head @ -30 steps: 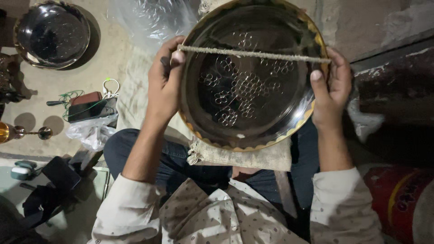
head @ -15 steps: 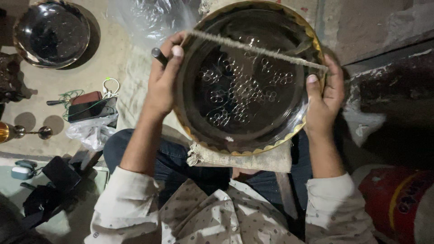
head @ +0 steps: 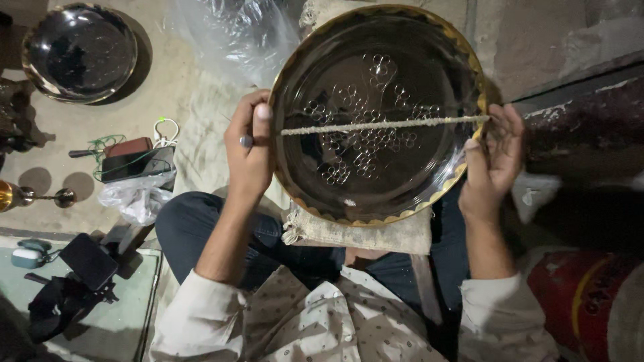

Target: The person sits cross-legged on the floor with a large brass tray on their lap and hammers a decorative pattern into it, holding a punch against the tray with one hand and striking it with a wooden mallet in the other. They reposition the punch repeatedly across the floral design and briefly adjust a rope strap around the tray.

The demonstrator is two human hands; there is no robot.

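Plate [head: 376, 114] is propped on the lap cloth [head: 355, 231], centre | cord [head: 382, 125] is stretched taut across it | left hand [head: 249, 151] pinched on one end, right hand [head: 495, 157] on the other | cord is best kept level, tension even.

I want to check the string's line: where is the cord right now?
In the head view the cord runs level across the big metal plate, stretched between the left hand and right hand.

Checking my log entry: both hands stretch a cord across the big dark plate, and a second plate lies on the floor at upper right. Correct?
Not quite. In the head view the second plate lies at upper left. The hands do stretch the cord across the big plate.
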